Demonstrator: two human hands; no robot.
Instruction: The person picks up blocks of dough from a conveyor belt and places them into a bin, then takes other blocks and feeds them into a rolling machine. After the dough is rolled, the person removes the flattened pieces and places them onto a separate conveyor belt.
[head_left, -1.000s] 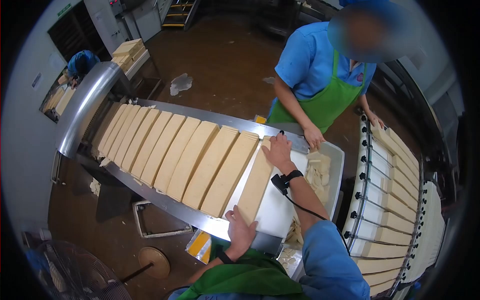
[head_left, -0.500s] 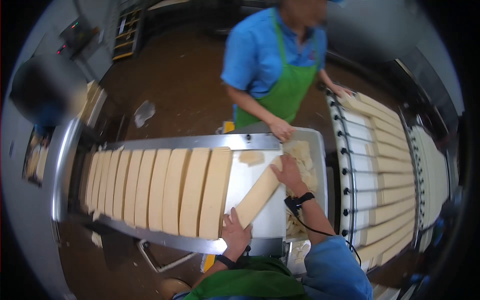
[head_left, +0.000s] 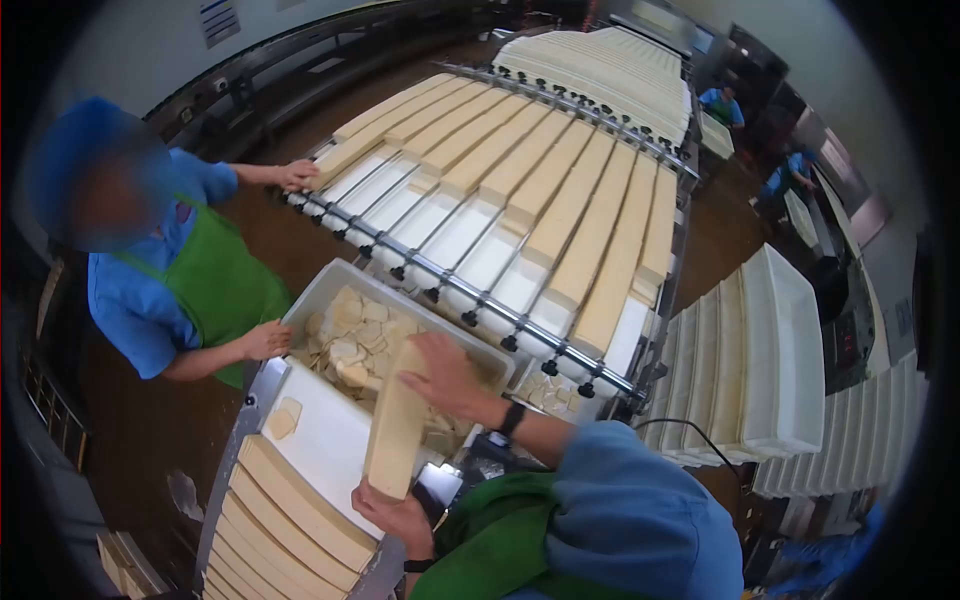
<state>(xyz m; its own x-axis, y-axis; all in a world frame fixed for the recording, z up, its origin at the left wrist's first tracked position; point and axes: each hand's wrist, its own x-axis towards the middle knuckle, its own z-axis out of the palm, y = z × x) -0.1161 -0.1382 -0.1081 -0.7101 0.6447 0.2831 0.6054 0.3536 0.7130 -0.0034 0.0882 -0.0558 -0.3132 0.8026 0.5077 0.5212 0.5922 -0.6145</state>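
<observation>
A long, pale, dough-like block (head_left: pixel 393 440) is between my two hands, lifted at a slant over the conveyor's white end (head_left: pixel 330 410) and the edge of a tub (head_left: pixel 335 270). My left hand (head_left: pixel 395 518) is wrapped round the near end of the block. At the far end, my right hand (head_left: pixel 445 378) grips it from the right side, fingers bent over its top. Loose flat pale scraps (head_left: pixel 350 340) lie in the tub under and beside the block. More blocks (head_left: pixel 290 515) lie side by side on the conveyor at lower left.
Ahead stands a slotted rack (head_left: pixel 440 260) with metal rods, carrying several long blocks. A co-worker (head_left: pixel 200 270) in a green apron has one hand at the tub's rim and the other on a block at the rack's left. White stacked trays (head_left: pixel 740 360) stand on the right.
My view has turned right towards the rack. The block has come up off the white surface, in both my hands, and moved over the tub's edge.
</observation>
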